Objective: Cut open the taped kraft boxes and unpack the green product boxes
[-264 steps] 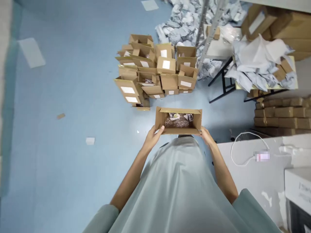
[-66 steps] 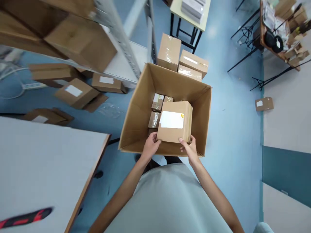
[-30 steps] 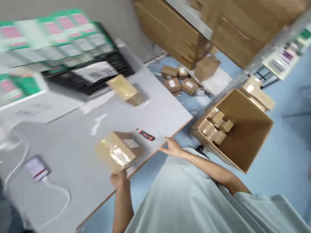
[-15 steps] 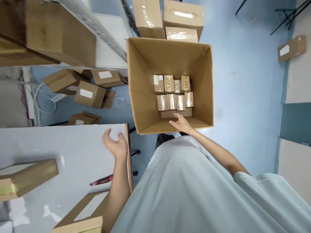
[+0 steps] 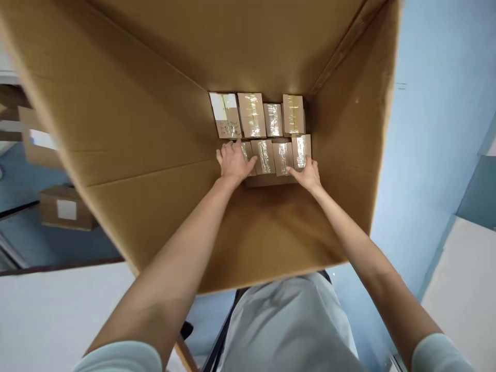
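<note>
In the head view, several small taped cardboard boxes stand in two rows at the bottom of a large open carton [image 5: 271,237]. My left hand [image 5: 233,161] lies over the front row's left-end box [image 5: 247,151], fingers and thumb spread, hiding much of it. At the other end of that row, my right hand [image 5: 308,175] touches the near part of the right-end box [image 5: 301,149], thumb and fingers apart. Between my hands sit two more taped boxes, one [image 5: 263,156] beside the other [image 5: 283,157]. A back-row box [image 5: 228,126] carries a white label and handwriting.
The carton's tall walls surround both forearms. At the left is a white table [image 5: 58,310], with a labelled cardboard box [image 5: 65,206] beyond it and another box [image 5: 41,137] farther up. Blue floor [image 5: 422,129] shows along the right.
Both hands have reached down into the large carton, the left coming across from above the table. My view has moved closer over the carton. The small boxes keep their two rows.
</note>
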The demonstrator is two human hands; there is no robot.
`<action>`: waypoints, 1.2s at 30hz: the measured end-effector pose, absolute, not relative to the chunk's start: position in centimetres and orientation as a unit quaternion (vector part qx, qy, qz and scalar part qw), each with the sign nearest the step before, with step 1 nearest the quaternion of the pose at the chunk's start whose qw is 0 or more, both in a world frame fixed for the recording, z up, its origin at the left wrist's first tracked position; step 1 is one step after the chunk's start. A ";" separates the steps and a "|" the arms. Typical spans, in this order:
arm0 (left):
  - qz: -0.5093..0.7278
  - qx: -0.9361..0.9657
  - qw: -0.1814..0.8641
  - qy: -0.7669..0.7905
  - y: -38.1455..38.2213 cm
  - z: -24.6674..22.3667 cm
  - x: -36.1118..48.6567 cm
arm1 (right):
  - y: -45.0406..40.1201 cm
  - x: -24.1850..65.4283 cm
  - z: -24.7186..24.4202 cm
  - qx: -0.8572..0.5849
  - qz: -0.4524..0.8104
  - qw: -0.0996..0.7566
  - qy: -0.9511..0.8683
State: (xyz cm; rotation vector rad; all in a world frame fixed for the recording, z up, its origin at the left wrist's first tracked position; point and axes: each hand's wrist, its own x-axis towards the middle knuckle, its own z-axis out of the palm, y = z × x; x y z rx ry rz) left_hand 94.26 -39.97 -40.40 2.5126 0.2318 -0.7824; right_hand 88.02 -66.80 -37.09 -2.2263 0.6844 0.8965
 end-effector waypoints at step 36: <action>-0.267 0.885 0.249 0.289 -45.1 -55.3 93.9 | -65.6 93.3 -58.3 -0.866 0.235 0.278 0.343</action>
